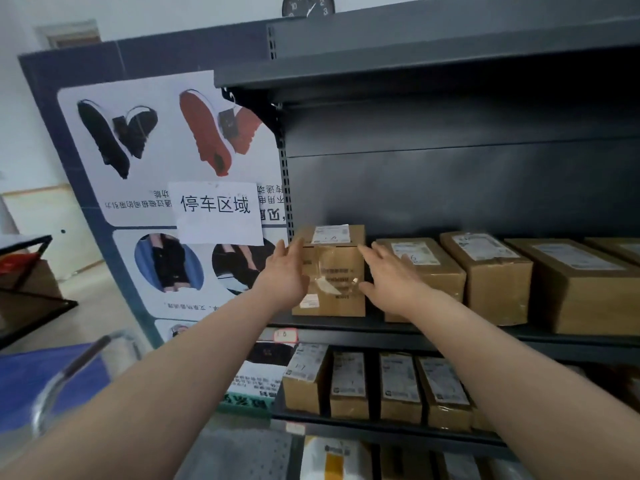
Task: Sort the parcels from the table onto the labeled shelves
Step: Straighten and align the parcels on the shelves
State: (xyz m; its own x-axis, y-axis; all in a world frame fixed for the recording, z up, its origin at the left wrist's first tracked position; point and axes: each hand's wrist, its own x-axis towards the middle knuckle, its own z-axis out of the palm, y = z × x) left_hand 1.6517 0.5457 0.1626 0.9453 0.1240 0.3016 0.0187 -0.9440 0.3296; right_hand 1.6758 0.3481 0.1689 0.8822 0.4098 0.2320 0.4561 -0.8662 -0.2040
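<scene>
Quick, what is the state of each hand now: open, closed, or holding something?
Left hand: open, fingers spread at the left side of the box; contact cannot be told.
Right hand: open, at the box's right side; no grip.

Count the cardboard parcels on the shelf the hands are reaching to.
5: leftmost parcel between both hands, second parcel, third parcel, fourth parcel, fifth parcel cut off at the frame edge; more may be hidden.

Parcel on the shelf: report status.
Both hands open, left hand and right hand flanking the parcel. Parcel upright on shelf, leftmost. Neighbouring box close beside.
</scene>
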